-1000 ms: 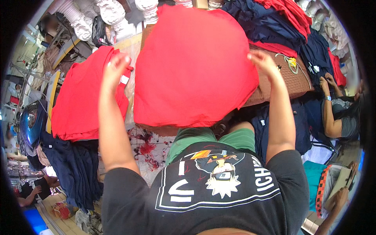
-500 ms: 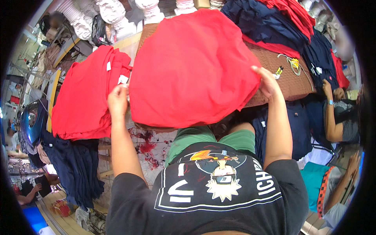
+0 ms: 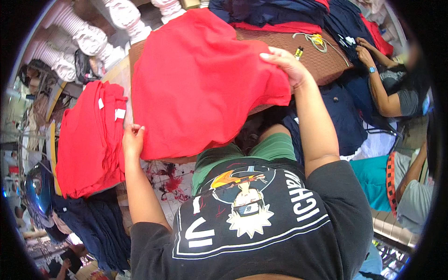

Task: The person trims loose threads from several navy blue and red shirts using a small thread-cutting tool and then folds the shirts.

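A large red cloth garment point(image 3: 191, 88) lies spread over a brown textured board in front of me. At its lower left edge is my left hand point(image 3: 133, 140), closed with fingertips pinched along the border of the cloth. My right hand point(image 3: 289, 67) grips the right side of the garment, where the fabric is drawn into folds and a corner hangs below the wrist. On the left, right beside my left hand, sits a stack of folded red garments point(image 3: 88, 140) with white labels.
Dark blue and red garments point(image 3: 270, 14) are piled behind the brown board point(image 3: 298, 37). A yellow-and-black cutter point(image 3: 299, 52) and a coiled cord point(image 3: 317, 42) lie on it. Another person's hands point(image 3: 365, 53) work at the right. White ornate columns point(image 3: 88, 37) stand at the back left.
The right side of the red garment has become creased and pulled in, with my right hand now further over it. My left hand stays by the left edge. The whole view has shifted and tilted.
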The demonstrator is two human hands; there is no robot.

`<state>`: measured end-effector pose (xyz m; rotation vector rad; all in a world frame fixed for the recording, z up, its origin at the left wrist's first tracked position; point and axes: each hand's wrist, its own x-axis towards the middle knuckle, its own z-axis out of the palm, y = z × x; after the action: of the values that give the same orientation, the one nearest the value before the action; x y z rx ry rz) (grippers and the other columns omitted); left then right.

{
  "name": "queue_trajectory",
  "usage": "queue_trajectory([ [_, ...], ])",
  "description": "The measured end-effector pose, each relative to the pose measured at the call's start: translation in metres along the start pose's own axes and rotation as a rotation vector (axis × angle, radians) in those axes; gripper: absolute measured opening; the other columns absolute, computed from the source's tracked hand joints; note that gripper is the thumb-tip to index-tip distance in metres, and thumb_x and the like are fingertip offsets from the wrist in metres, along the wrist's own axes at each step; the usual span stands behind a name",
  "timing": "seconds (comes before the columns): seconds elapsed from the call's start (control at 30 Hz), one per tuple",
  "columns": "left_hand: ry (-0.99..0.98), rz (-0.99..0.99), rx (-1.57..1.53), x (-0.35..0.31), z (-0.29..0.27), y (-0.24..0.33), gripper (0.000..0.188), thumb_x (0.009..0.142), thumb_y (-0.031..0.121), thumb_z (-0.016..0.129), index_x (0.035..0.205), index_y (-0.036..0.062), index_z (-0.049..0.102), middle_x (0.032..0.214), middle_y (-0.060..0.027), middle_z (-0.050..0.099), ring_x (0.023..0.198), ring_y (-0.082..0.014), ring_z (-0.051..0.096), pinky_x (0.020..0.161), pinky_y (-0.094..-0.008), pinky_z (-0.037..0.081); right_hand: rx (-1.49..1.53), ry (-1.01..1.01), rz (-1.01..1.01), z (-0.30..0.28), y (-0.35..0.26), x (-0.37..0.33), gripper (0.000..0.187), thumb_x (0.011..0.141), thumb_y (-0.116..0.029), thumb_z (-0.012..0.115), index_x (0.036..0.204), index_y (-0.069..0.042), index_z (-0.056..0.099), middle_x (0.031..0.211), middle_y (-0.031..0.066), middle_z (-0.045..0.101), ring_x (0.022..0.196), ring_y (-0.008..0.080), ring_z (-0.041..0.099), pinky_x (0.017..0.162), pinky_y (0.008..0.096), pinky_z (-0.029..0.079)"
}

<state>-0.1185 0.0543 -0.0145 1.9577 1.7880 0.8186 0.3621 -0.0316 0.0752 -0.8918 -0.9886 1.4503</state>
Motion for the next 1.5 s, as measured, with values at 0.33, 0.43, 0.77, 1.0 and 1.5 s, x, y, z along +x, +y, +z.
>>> queue_trajectory([
  [0.33,-0.182,-0.147,0.001,-0.014,-0.025,0.042,0.036,0.083,0.028,0.066,0.105,0.0000,0.062,0.099,-0.0180,0.066,0.092,-0.0283,0.063,0.083,-0.0378,0.048,0.019,0.144,0.040,-0.010,-0.002,-0.003,0.032,0.088,-0.012,0.059,0.117,0.000,0.054,0.114,0.0099,0.061,0.103,0.0186,0.060,0.092,0.0325,0.046],
  [0.43,-0.205,-0.050,-0.862,-0.012,-0.072,0.068,0.030,0.092,0.017,0.057,0.113,-0.0042,0.057,0.109,-0.0046,0.062,0.097,-0.0103,0.056,0.089,-0.0272,0.043,-0.042,0.155,-0.065,-0.031,-0.020,-0.005,0.032,0.087,-0.014,0.060,0.115,-0.002,0.056,0.112,0.0081,0.062,0.104,0.0169,0.059,0.095,0.0326,0.043],
  [0.77,-0.002,0.213,-1.250,-0.011,-0.168,0.080,0.031,0.087,0.015,0.062,0.112,-0.0006,0.055,0.114,-0.0119,0.060,0.107,-0.0179,0.057,0.096,-0.0305,0.041,0.188,0.265,-0.358,-0.007,-0.093,-0.039,0.035,0.089,-0.019,0.056,0.119,-0.003,0.053,0.122,0.0118,0.056,0.111,0.0240,0.055,0.099,0.0388,0.041],
  [1.0,0.049,0.524,-1.277,0.129,-0.191,0.128,0.014,0.092,0.017,0.056,0.103,0.0077,0.059,0.106,-0.0033,0.062,0.097,-0.0123,0.057,0.088,-0.0293,0.044,-0.184,0.185,-0.417,0.021,-0.190,0.102,0.030,0.090,-0.018,0.058,0.115,-0.004,0.054,0.109,0.0099,0.063,0.095,0.0188,0.063,0.086,0.0345,0.051],
  [1.5,0.476,-0.028,-0.858,0.031,-0.083,0.075,0.043,0.090,0.024,0.061,0.117,-0.0083,0.052,0.117,-0.0111,0.058,0.106,-0.0170,0.054,0.096,-0.0297,0.039,-0.742,0.477,-0.332,-0.095,-0.041,0.050,0.046,0.090,-0.030,0.059,0.123,0.001,0.053,0.120,0.0056,0.055,0.113,0.0143,0.048,0.101,0.0283,0.032],
])
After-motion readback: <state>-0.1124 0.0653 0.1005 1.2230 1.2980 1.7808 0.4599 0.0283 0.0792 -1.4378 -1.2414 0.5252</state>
